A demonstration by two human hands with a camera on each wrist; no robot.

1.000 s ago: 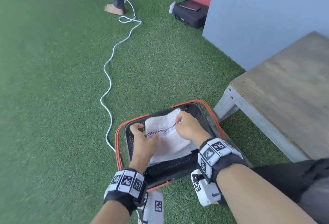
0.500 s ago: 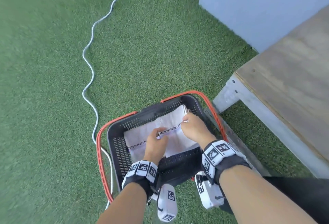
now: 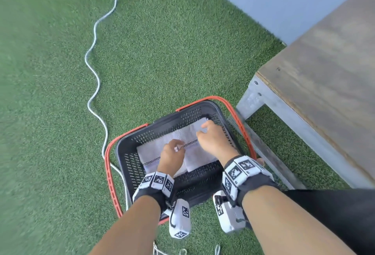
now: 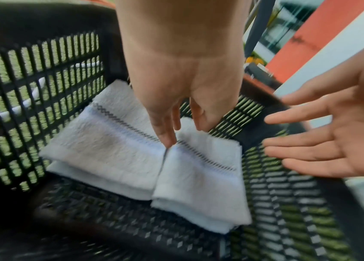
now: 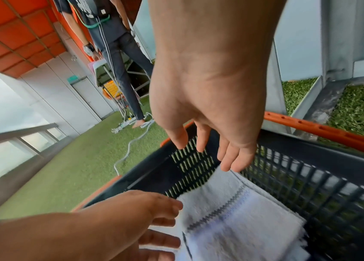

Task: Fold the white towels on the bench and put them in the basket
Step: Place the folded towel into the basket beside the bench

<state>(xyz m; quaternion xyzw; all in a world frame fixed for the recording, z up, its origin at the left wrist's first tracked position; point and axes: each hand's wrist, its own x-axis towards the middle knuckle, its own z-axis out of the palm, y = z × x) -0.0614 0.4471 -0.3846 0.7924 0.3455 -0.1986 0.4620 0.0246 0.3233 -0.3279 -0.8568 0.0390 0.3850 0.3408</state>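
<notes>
Low in the middle of the head view, both hands are lowered into the basket point(image 3: 220, 177): the left hand point(image 3: 171, 156) is held with fingers straight and slack, one fingertip point(image 4: 168, 141) set at the seam between the towels point(image 4: 145, 159), nothing gripped, while the right hand point(image 3: 213, 141) is spread loosely near the basket's far wall, its fingers apart and empty. Two folded white towels with a dark zigzag stripe are laid side by side, touching, on the basket floor. The bench point(image 3: 324, 76) is seen at the right of the frame.
</notes>
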